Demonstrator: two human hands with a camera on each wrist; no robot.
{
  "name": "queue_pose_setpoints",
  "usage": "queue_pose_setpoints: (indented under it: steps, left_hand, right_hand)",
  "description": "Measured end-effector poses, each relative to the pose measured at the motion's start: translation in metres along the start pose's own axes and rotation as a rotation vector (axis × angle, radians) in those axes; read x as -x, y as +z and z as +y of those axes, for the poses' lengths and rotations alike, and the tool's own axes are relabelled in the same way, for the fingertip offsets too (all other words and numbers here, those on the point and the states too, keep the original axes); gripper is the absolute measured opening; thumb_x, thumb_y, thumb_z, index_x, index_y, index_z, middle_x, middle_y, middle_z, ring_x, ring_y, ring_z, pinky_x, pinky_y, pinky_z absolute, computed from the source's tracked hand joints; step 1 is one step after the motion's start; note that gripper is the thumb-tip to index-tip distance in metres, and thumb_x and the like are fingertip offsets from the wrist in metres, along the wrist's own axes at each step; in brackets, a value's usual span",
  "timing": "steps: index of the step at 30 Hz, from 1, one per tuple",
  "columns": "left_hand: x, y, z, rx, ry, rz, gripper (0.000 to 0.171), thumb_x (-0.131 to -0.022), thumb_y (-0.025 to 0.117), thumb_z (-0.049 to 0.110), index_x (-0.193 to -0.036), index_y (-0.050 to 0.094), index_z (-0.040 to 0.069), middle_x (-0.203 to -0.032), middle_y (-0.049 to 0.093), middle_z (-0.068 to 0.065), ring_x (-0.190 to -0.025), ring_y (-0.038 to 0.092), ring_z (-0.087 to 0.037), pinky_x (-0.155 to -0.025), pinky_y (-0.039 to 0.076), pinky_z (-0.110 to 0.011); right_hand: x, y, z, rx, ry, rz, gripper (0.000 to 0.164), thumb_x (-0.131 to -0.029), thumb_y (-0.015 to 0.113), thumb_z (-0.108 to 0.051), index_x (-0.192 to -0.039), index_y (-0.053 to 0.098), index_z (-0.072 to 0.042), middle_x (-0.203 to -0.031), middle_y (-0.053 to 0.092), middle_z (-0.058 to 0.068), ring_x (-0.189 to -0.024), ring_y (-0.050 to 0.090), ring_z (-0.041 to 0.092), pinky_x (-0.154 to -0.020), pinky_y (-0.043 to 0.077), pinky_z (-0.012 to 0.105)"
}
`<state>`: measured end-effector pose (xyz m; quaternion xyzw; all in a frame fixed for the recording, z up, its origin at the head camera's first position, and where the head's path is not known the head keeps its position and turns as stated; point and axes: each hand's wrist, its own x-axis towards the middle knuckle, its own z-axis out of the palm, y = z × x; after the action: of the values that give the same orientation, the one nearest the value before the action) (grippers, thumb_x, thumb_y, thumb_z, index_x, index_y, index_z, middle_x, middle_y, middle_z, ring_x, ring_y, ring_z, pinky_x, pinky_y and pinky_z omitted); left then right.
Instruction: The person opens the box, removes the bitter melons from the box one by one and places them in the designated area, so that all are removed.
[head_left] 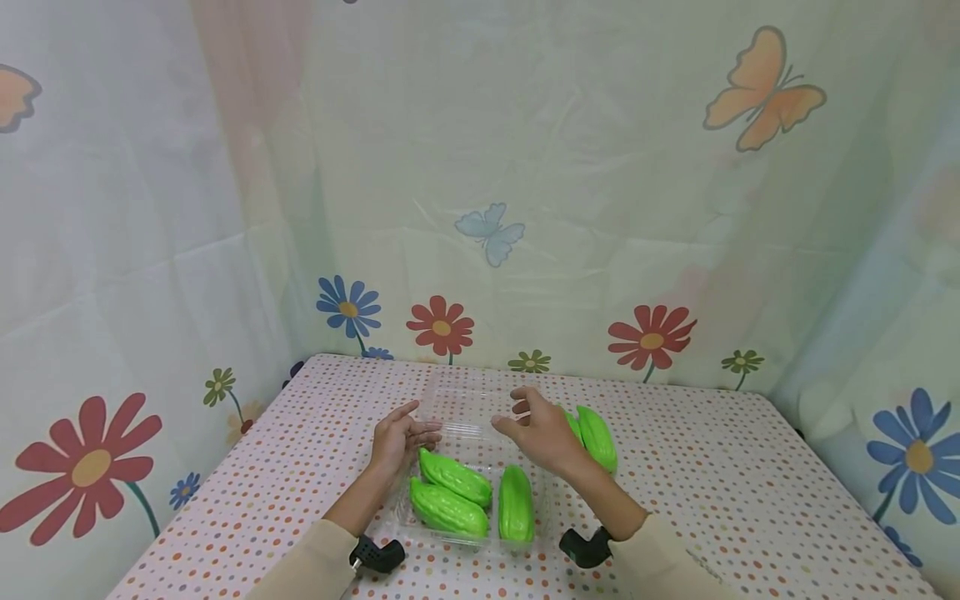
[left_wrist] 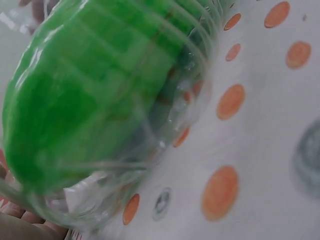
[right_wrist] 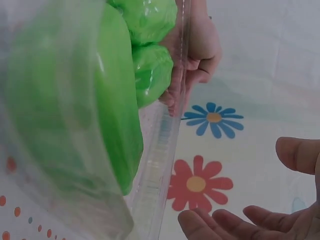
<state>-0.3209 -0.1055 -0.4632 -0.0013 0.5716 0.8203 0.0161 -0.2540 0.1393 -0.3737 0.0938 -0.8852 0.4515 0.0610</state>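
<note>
Three glossy green bitter melons lie in a clear plastic clamshell box [head_left: 550, 508]: a bumpy one [head_left: 450, 507] at the front left, another [head_left: 457, 477] behind it, and an upright-lying one [head_left: 516, 504] on the right. The box's transparent lid [head_left: 468, 396] is folded back, away from me. My left hand [head_left: 396, 440] is at the back left corner, its fingers extended along the rim. My right hand [head_left: 542, 429] hovers near the lid's right side, fingers loosely bent and nothing in them. In the left wrist view, a melon [left_wrist: 90, 95] shows through the ribbed box wall.
Beyond my right forearm, more green melons [head_left: 598, 440] lie on the table, partly hidden by the hand. A dotted cloth [head_left: 675, 467] covers the table. Behind it hangs a curtain [head_left: 585, 275] printed with flowers and butterflies.
</note>
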Motion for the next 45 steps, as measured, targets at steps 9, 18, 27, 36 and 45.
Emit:
queue_pose_setpoints:
  steps: [9, 18, 27, 36, 45]
  left_hand:
    - [0.001, 0.0, 0.0, 0.015, 0.014, -0.011, 0.059, -0.094, 0.039, -0.003, -0.153, 0.035, -0.005, -0.108, 0.072, -0.029, -0.071, 0.075, -0.017, -0.067, 0.057, -0.032]
    - [0.002, -0.001, 0.001, 0.009, 0.007, -0.026, 0.059, -0.095, 0.037, -0.002, -0.154, 0.033, -0.005, -0.106, 0.073, -0.027, -0.072, 0.075, -0.016, -0.066, 0.057, -0.032]
    - [0.002, 0.0, 0.001, 0.015, 0.013, -0.023, 0.06, -0.095, 0.038, -0.002, -0.154, 0.032, -0.005, -0.102, 0.075, -0.024, -0.071, 0.075, -0.017, -0.066, 0.056, -0.032]
    - [0.002, 0.0, -0.001, 0.015, 0.034, -0.038, 0.06, -0.095, 0.037, -0.003, -0.154, 0.031, -0.006, -0.108, 0.072, -0.03, -0.07, 0.074, -0.018, -0.065, 0.054, -0.032]
    - [0.002, 0.0, 0.0, 0.011, 0.051, -0.038, 0.06, -0.094, 0.037, -0.004, -0.154, 0.031, -0.007, -0.104, 0.074, -0.026, -0.07, 0.074, -0.017, -0.066, 0.056, -0.032]
  right_hand:
    - [0.002, 0.008, -0.009, 0.007, -0.002, -0.074, 0.059, -0.093, 0.072, -0.036, -0.14, 0.053, -0.004, -0.128, 0.062, 0.017, -0.114, 0.062, 0.034, -0.085, 0.056, 0.046]
    - [0.01, 0.014, -0.018, 0.026, -0.016, -0.161, 0.06, -0.094, 0.071, -0.038, -0.139, 0.053, -0.003, -0.126, 0.063, 0.016, -0.112, 0.063, 0.034, -0.084, 0.056, 0.046]
    - [0.017, 0.024, -0.025, 0.018, -0.036, -0.294, 0.063, -0.095, 0.069, -0.038, -0.141, 0.048, 0.001, -0.13, 0.059, 0.022, -0.115, 0.061, 0.04, -0.085, 0.055, 0.05]
    - [0.016, 0.039, -0.024, 0.029, -0.016, -0.376, 0.062, -0.096, 0.067, -0.037, -0.141, 0.047, 0.001, -0.133, 0.057, 0.03, -0.116, 0.06, 0.043, -0.088, 0.053, 0.056]
    - [0.011, 0.05, -0.02, 0.059, 0.015, -0.386, 0.066, -0.096, 0.067, -0.04, -0.142, 0.048, 0.003, -0.131, 0.058, 0.029, -0.114, 0.06, 0.044, -0.088, 0.052, 0.058]
